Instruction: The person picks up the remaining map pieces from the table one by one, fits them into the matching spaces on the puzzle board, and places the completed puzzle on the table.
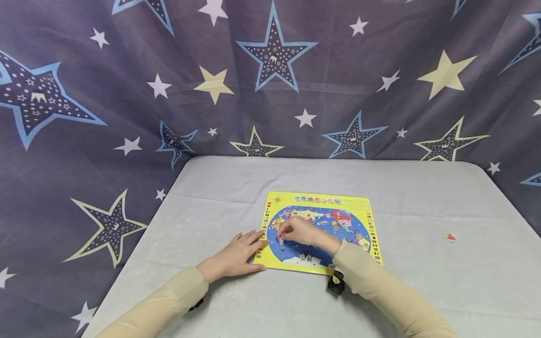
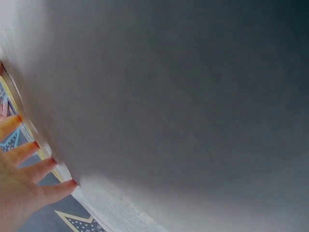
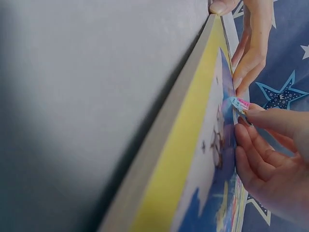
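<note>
A yellow-bordered world map puzzle board (image 1: pixel 359 201) lies flat on the table, its blue ocean dotted with colourful land pieces. My right hand (image 1: pixel 301 230) reaches over the map's left part. Between its thumb and index finger it pinches a small pink and light-blue puzzle piece (image 3: pixel 240 104), right at the board's surface; the other fingers rest along the map. My left hand (image 1: pixel 238 256) is spread out, fingertips on the board's left border and thumb by its lower left corner. In the left wrist view, the fingers (image 2: pixel 36 171) are stretched along the board's edge.
Off to the right, a small red and green puzzle piece (image 1: pixel 450 238) lies alone on the pale grey tablecloth (image 1: pixel 422 286). A dark curtain (image 1: pixel 270 108) with stars hangs behind the table and on its left. A black wrist camera (image 1: pixel 336 283) sits under the right wrist.
</note>
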The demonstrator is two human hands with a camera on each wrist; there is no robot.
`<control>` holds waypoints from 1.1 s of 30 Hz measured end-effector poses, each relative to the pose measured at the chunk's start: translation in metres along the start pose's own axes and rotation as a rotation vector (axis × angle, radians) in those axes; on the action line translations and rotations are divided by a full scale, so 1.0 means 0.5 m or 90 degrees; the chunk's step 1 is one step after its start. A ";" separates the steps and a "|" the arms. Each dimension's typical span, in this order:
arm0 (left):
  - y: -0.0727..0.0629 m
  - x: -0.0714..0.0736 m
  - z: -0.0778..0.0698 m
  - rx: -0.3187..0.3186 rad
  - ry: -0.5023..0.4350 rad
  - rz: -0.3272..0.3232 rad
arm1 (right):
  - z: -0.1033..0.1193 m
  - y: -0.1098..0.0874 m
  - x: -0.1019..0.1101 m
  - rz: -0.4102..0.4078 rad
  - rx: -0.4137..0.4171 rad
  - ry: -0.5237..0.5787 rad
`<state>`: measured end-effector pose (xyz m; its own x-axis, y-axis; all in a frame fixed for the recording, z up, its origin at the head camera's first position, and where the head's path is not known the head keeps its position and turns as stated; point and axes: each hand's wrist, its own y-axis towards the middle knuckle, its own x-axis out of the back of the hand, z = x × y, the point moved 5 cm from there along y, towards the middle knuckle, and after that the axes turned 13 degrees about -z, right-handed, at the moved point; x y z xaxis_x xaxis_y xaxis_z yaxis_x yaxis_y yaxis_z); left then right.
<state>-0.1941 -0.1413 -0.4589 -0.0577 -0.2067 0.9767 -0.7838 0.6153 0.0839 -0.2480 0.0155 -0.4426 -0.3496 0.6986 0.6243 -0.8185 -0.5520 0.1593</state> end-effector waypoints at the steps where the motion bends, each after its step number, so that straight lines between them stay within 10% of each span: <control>1: 0.000 0.000 0.000 -0.002 -0.001 -0.002 | 0.000 0.000 0.000 0.000 -0.003 -0.001; 33: -0.001 0.003 -0.002 -0.004 -0.002 -0.002 | -0.002 -0.006 -0.012 -0.014 0.021 -0.074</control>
<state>-0.1934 -0.1410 -0.4573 -0.0578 -0.2114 0.9757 -0.7804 0.6191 0.0879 -0.2437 0.0132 -0.4475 -0.2741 0.6544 0.7047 -0.8095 -0.5526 0.1982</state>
